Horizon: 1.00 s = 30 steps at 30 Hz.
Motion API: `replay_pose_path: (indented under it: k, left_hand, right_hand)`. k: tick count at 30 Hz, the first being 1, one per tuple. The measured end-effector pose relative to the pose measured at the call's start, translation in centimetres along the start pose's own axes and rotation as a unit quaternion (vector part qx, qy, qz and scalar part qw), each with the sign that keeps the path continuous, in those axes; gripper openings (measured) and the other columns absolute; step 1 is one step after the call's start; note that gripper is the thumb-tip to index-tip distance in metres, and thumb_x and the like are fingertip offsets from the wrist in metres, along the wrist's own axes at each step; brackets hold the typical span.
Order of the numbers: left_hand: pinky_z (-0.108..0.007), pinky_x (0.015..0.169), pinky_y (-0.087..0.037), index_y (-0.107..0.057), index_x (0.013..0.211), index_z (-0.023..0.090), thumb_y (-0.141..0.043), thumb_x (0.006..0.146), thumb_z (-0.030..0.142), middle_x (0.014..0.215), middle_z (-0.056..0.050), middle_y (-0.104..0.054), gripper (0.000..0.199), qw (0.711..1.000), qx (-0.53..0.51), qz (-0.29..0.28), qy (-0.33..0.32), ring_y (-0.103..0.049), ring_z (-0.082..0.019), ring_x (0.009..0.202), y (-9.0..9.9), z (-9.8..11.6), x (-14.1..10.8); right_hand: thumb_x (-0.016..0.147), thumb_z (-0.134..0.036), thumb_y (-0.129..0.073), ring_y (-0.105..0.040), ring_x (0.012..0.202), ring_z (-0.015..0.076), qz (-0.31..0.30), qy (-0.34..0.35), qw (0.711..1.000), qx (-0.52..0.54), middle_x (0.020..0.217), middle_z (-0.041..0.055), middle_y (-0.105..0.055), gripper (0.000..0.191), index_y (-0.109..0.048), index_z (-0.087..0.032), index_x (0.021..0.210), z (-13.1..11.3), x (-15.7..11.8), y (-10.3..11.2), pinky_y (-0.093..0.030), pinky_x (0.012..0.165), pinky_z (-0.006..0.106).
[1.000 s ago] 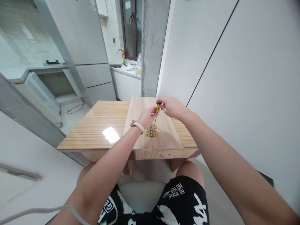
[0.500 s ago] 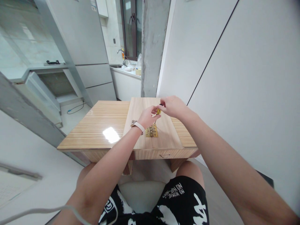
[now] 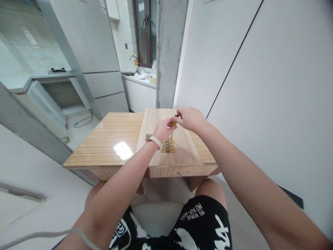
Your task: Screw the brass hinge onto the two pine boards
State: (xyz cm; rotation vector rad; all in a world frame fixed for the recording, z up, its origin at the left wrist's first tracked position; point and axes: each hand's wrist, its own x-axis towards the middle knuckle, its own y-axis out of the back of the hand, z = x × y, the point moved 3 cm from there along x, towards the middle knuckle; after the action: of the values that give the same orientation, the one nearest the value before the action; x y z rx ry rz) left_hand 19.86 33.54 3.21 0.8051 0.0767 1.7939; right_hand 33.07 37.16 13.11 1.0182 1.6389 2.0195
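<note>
L hand (image 3: 163, 129) & R hand (image 3: 191, 118) both have narrow grip, holding yellow screwdriver (image 3: 174, 123); its tip is at far right pt. of brass hinge (image 3: 168, 146).

Both bare arms reach forward and angle in toward each other, the left arm (image 3: 122, 184) running nearly straight, the right arm (image 3: 249, 173) slanting in from the other side. I see the right hand (image 3: 191, 118) arched over, back upward, its wrist (image 3: 208, 127) bent inward, fingertips pinched together and pointing down. The left hand (image 3: 163, 128) sits just beside and a touch lower, thumb and fingers drawn into a light grip.
</note>
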Motion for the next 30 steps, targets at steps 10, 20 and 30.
replay_pose_path:
  k: [10, 20, 30]
  left_hand:
    - [-0.036, 0.090, -0.058, -0.070, 0.118, 0.017, -0.060, 0.091, 0.010, 0.109, -0.011, -0.077, 0.029, 0.999, -0.009, -0.049, -0.008, -0.071, -0.023, 0.103, -0.3, -0.9, 0.2]
    - [-0.035, 0.081, -0.056, -0.067, 0.109, 0.017, -0.074, 0.086, 0.024, 0.101, -0.009, -0.075, 0.024, 1.000, 0.026, -0.009, -0.004, -0.071, -0.021, 0.094, -0.1, -0.1, -0.4]
    - [-0.033, 0.080, -0.058, -0.066, 0.114, 0.018, -0.076, 0.085, 0.025, 0.097, -0.006, -0.074, 0.032, 0.999, 0.034, 0.021, 0.002, -0.069, -0.018, 0.083, -0.4, 0.6, -0.5]
  right_hand:
    - [0.099, -0.020, -0.054, -0.069, 0.100, 0.0234, -0.015, 0.102, 0.993, 0.053, 0.109, 0.0104, -0.077, 0.026, -0.076, -0.020, 0.111, 0.3, 0.8, -1.2, -0.047, 0.086, 0.032]
    - [0.102, -0.045, -0.053, -0.070, 0.090, 0.0248, -0.037, 0.053, 0.998, -0.017, 0.095, 0.0139, -0.077, 0.037, -0.078, -0.018, 0.099, 0.0, 0.7, -0.3, -0.047, 0.076, 0.032]
    - [0.102, -0.058, -0.046, -0.069, 0.090, 0.0263, -0.020, -0.015, 0.998, -0.051, 0.094, 0.0162, -0.076, 0.052, -0.078, -0.017, 0.100, -1.2, 0.3, 0.1, -0.045, 0.072, 0.031]
